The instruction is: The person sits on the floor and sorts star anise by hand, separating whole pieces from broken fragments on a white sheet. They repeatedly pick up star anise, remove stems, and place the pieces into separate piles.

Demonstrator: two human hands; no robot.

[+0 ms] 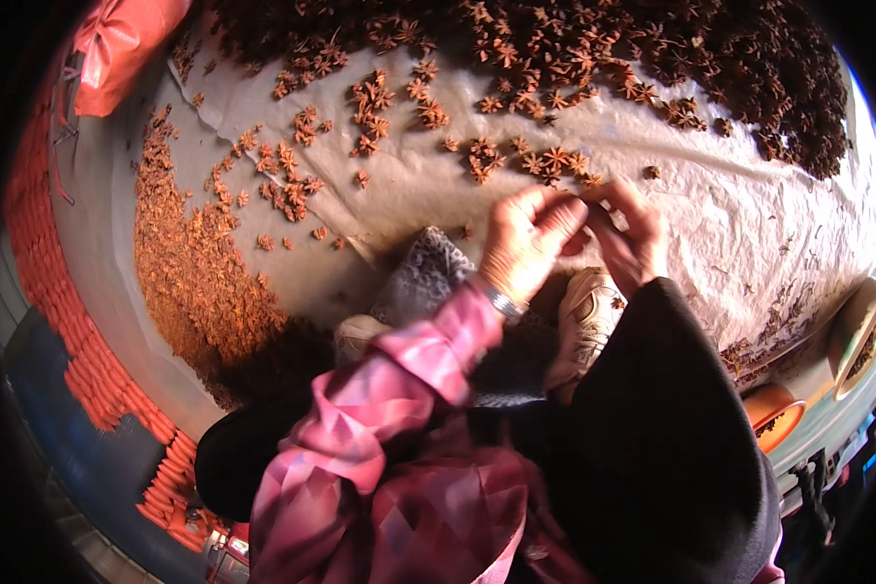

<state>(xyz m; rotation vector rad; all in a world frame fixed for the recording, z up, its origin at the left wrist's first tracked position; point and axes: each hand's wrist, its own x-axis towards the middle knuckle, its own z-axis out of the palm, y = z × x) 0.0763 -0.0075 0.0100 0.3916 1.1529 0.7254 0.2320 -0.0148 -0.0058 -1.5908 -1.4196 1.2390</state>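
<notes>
My left hand (pixel 527 232), in a pink patterned sleeve with a metal bracelet or watch band (pixel 505 301) at the wrist, has its thumb bent against curled fingers. Its fingertips meet those of my right hand (pixel 634 237), which comes out of a black sleeve. Shadow and blur hide whatever lies between the fingertips. Just beyond both hands, a small group of brown star anise (pixel 555 162) rests on a pale plastic sheet (pixel 409 190). A single star anise (pixel 652 172) sits apart, beyond the right hand.
A dark heap of star anise (pixel 766 80) spans the far side. Left lies a pile of orange-brown broken pieces (pixel 197 270). My shoe (pixel 588 314) is below the hands. An orange bowl (pixel 777 416) and a green-lined basin (pixel 855 336) stand right; a red bag (pixel 120 55) is far left.
</notes>
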